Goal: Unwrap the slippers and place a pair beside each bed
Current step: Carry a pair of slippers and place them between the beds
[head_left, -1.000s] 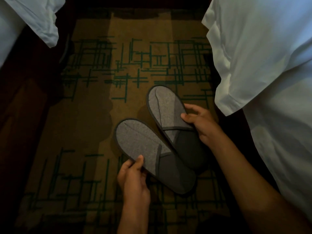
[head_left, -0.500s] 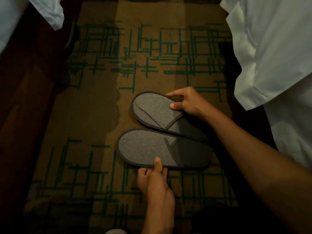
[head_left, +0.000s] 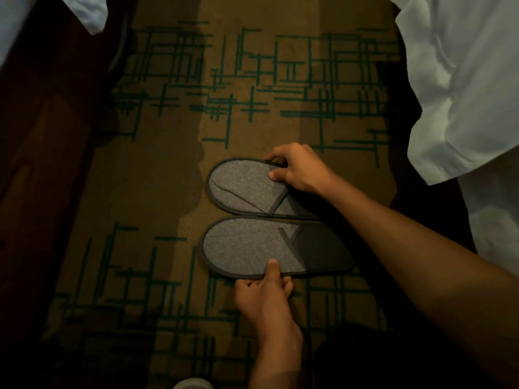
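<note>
Two grey slippers lie flat and side by side on the carpet, toes pointing left. My right hand (head_left: 299,171) pinches the far edge of the far slipper (head_left: 244,186), thumb on its upper. My left hand (head_left: 264,293) grips the near edge of the near slipper (head_left: 247,245), thumb pressed on top. The long edges of the two slippers touch. A bed with white sheets (head_left: 466,88) hangs down at the right, close to the slippers' heel ends. My right forearm covers part of the far slipper's heel.
Brown carpet with green line pattern (head_left: 280,88) covers the floor between the beds. A second bed's white sheet (head_left: 90,9) shows at the top left above a dark wooden side (head_left: 42,136). A pale object (head_left: 193,384) peeks in at the bottom edge.
Both slippers have turned from angled and overlapping to lying parallel, toes to the left. My hands stayed on their edges while the view moved closer.
</note>
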Action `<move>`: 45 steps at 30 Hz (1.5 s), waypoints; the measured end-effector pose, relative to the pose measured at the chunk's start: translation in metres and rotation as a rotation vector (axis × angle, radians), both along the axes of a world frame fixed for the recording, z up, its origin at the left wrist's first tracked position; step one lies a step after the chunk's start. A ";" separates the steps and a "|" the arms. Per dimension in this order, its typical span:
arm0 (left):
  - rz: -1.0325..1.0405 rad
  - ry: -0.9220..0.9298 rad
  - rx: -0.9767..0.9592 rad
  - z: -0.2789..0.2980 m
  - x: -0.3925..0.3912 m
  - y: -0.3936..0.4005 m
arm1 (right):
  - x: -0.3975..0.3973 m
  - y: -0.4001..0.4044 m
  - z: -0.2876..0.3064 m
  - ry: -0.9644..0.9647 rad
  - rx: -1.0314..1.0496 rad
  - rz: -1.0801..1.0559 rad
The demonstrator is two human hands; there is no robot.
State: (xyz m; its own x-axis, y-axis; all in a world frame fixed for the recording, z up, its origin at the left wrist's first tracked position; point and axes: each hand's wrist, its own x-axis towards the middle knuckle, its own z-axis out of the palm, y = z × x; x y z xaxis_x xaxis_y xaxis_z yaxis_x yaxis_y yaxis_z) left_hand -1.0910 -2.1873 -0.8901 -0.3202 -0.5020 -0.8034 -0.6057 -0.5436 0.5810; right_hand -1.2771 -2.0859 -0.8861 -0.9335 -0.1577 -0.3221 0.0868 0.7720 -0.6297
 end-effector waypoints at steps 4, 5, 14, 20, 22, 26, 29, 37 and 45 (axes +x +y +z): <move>-0.119 -0.052 -0.050 -0.006 0.002 -0.003 | 0.004 -0.001 -0.007 0.083 0.048 0.019; -0.151 -0.067 -0.046 -0.006 0.002 -0.004 | 0.004 -0.002 -0.008 0.100 0.063 0.027; -0.309 -0.144 -0.073 0.000 0.001 -0.019 | 0.011 -0.002 -0.022 0.186 0.175 0.061; -0.338 -0.168 -0.027 0.002 0.003 -0.018 | 0.014 -0.001 -0.025 0.220 0.185 0.069; -0.338 -0.167 -0.030 0.002 0.003 -0.017 | 0.015 0.000 -0.026 0.234 0.189 0.069; -0.336 -0.160 -0.043 0.001 0.004 -0.017 | 0.017 0.000 -0.027 0.252 0.194 0.070; -0.320 -0.167 -0.037 0.001 0.005 -0.016 | 0.017 0.001 -0.026 0.256 0.191 0.075; -0.308 -0.131 -0.091 0.004 0.013 -0.011 | 0.029 0.008 -0.020 0.297 0.182 0.033; -0.398 -0.140 -0.162 0.031 0.028 -0.015 | 0.084 0.023 0.019 0.218 0.143 -0.253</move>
State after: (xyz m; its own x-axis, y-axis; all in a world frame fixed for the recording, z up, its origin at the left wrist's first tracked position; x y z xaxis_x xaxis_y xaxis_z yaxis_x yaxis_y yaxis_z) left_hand -1.0631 -2.2022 -0.8591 -0.4076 -0.4848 -0.7738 -0.8279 -0.1615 0.5372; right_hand -1.1930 -2.0626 -0.8668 -0.9864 0.1194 -0.1133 0.1621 0.8247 -0.5419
